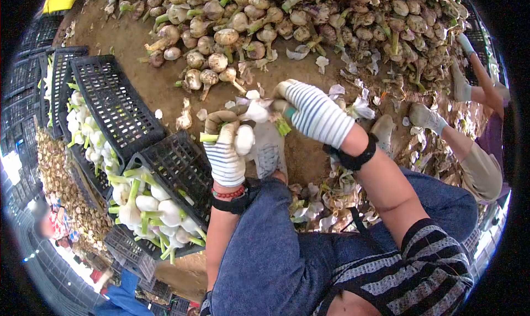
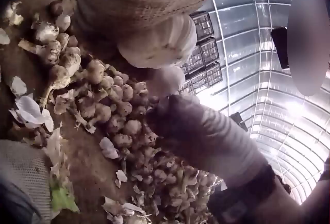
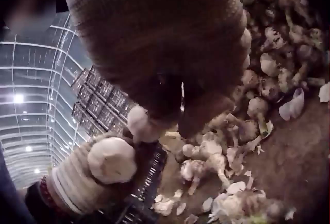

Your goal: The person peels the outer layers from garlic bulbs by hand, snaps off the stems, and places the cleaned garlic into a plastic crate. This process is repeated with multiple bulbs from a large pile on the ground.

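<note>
My left hand (image 1: 223, 158), in a striped glove, grips a peeled white garlic bulb (image 1: 244, 140) against its palm; a green cut stem (image 1: 208, 137) sticks out on its other side. At its fingertips is a second white garlic bulb (image 1: 255, 113), between the two hands. My right hand (image 1: 320, 114), gloved alike, has its fingers curled close by that second bulb. A small knife (image 3: 182, 97) shows as a thin bright edge at the right fingers in the right wrist view; the glove hides most of it.
Black crates (image 1: 113, 103) at the left hold white bulbs with green stems. A large heap of unpeeled garlic (image 1: 309, 23) spreads across the ground ahead. Peeled skins (image 1: 320, 205) litter the soil around my shoe (image 1: 269, 153). Another person's foot (image 1: 428, 117) is at the right.
</note>
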